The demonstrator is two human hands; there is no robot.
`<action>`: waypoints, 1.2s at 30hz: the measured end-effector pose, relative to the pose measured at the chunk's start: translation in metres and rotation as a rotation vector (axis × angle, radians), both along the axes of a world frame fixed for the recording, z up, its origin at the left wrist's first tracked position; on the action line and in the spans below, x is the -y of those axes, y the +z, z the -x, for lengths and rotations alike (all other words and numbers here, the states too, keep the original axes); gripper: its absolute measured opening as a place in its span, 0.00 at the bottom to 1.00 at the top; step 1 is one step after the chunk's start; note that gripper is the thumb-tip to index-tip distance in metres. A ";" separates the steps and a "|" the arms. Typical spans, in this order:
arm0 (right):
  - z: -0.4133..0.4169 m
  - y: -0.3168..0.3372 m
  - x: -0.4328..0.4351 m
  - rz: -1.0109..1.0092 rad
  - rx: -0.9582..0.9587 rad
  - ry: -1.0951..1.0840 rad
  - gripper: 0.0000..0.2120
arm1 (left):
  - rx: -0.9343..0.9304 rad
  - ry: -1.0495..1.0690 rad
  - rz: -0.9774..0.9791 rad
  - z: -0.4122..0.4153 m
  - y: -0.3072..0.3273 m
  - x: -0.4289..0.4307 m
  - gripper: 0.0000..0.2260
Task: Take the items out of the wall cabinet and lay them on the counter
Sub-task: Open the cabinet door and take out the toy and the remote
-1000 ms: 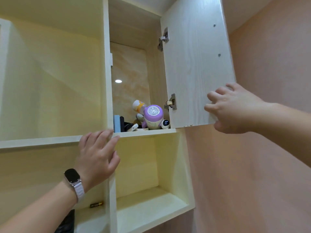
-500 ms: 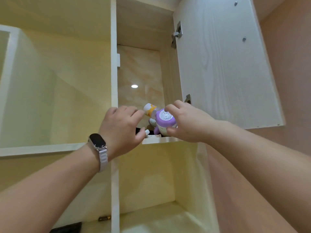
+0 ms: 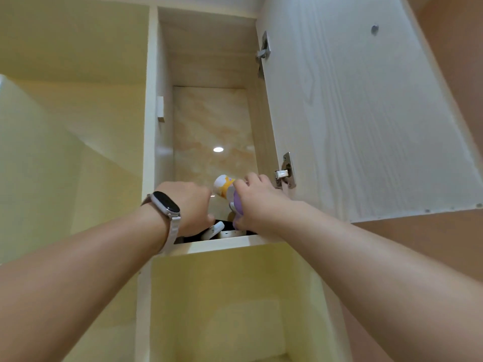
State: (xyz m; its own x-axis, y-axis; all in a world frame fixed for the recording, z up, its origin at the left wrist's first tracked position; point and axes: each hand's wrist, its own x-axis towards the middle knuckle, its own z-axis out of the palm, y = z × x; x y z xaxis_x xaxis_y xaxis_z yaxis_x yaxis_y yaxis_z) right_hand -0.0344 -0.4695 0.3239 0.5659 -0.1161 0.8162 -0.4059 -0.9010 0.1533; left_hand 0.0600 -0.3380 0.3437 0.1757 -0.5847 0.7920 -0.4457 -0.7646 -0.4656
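Note:
The wall cabinet [image 3: 206, 74] stands open above me, its door [image 3: 352, 113] swung out to the right. Both hands reach onto its shelf [image 3: 222, 242]. My right hand [image 3: 257, 202] is wrapped around a purple device [image 3: 238, 207], most of it hidden under my fingers. Behind it stands a white and orange bottle [image 3: 222, 185]. My left hand [image 3: 193, 205], with a watch on the wrist, is curled over the items at the shelf's left; what it holds is hidden. A small white item [image 3: 214, 229] and a flat white box [image 3: 231, 234] lie at the shelf's front.
Open cubbies lie to the left [image 3: 65, 126] and below [image 3: 222, 309] the cabinet. The door's lower hinge [image 3: 285, 173] sits just right of my right hand. A pinkish wall [image 3: 444, 257] runs along the right.
Both hands have pushed deeper into the cabinet. My right hand has closed further over the purple device, and my view has tilted up closer to the shelf.

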 end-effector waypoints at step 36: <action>0.053 -0.061 -0.016 0.144 0.803 0.525 0.38 | 0.189 -0.596 0.318 0.032 -0.066 -0.058 0.15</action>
State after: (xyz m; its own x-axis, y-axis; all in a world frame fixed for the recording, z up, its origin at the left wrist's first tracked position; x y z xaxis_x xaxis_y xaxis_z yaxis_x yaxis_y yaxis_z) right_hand -0.0872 -0.4534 0.2632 -0.2147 0.1236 0.9688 0.0106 -0.9916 0.1288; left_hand 0.0283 -0.2800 0.2776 -0.2598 -0.2731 0.9262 -0.7648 -0.5273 -0.3701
